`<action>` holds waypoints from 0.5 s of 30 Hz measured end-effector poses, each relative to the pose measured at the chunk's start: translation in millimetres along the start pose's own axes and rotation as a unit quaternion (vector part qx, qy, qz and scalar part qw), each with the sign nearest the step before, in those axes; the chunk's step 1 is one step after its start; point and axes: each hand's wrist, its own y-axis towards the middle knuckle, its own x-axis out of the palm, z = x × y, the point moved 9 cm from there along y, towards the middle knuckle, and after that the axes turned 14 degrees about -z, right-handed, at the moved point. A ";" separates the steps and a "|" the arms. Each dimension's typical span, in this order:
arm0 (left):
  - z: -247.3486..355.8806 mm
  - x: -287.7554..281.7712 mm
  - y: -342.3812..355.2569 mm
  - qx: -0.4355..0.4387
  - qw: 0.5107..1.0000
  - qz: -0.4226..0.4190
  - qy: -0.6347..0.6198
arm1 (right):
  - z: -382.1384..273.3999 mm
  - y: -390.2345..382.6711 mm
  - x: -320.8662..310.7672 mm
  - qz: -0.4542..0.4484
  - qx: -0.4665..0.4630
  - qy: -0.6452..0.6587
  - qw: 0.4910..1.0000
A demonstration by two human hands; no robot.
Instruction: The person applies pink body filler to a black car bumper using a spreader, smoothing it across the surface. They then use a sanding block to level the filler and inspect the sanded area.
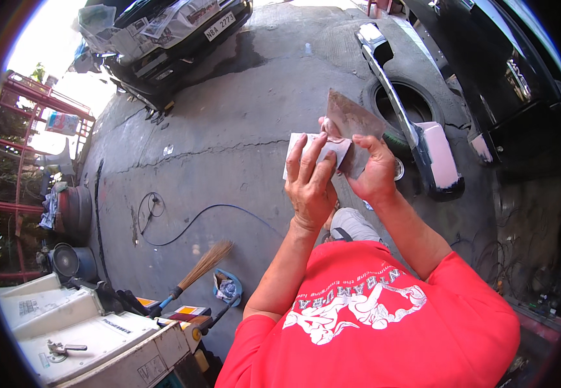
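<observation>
My left hand [311,173] has its fingers spread over a flat, pale rectangular spreader [340,148] and presses it down. The spreader meets a thin, brownish-grey plate [357,120] smeared with dull residue. Along the lower edge of that plate, my right hand [374,169] grips it with the thumb on top. A little pink paste [333,131] shows between the two pieces. Both hands are close together in front of my red shirt, above the grey concrete floor.
Right of my hands, a long bumper [437,152] with pink patches lies across a tyre [410,102]. A dark vehicle [183,45] partly covered in newspaper stands far left. A broom [204,264], blue container [227,289] and white casing [93,336] are near left. A thin cable [219,207] crosses the floor.
</observation>
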 end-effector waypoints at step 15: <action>-198.9 -57.4 122.3 -0.035 0.995 0.049 -0.079 | 102.4 239.3 -37.0 -0.177 0.251 0.194 0.932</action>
